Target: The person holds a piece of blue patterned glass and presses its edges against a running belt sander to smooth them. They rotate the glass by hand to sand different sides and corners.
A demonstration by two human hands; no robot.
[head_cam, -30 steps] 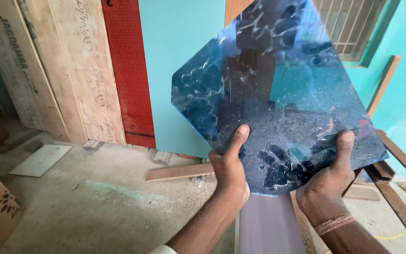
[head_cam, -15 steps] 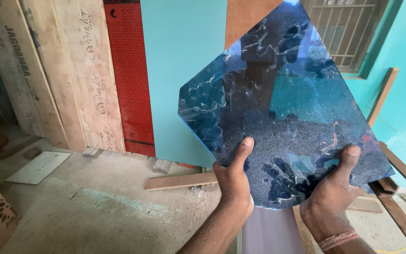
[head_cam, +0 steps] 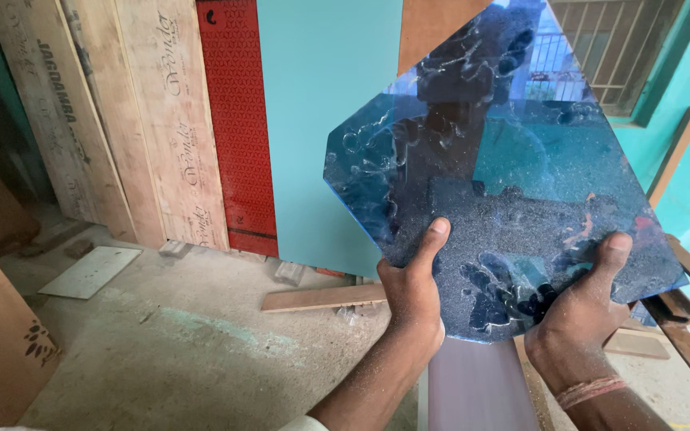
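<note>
I count two hands: my left hand (head_cam: 413, 295) and my right hand (head_cam: 576, 319). They hold one shiny blue panel (head_cam: 497, 175). Far off, I see one red board (head_cam: 237, 120) and one big teal sheet (head_cam: 321, 120) standing up. Left of the red board stand about three pale wooden boards (head_cam: 153, 120). One flat white piece (head_cam: 89, 271) lies on the floor at left. One window (head_cam: 608, 48) is far right.

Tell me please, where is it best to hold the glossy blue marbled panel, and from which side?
Probably by its lower edge, from below, as both hands do now: the left hand and right hand cup the blue marbled panel with thumbs on its face. It is flat, wide and tilted, so two spread grips steady it.
</note>
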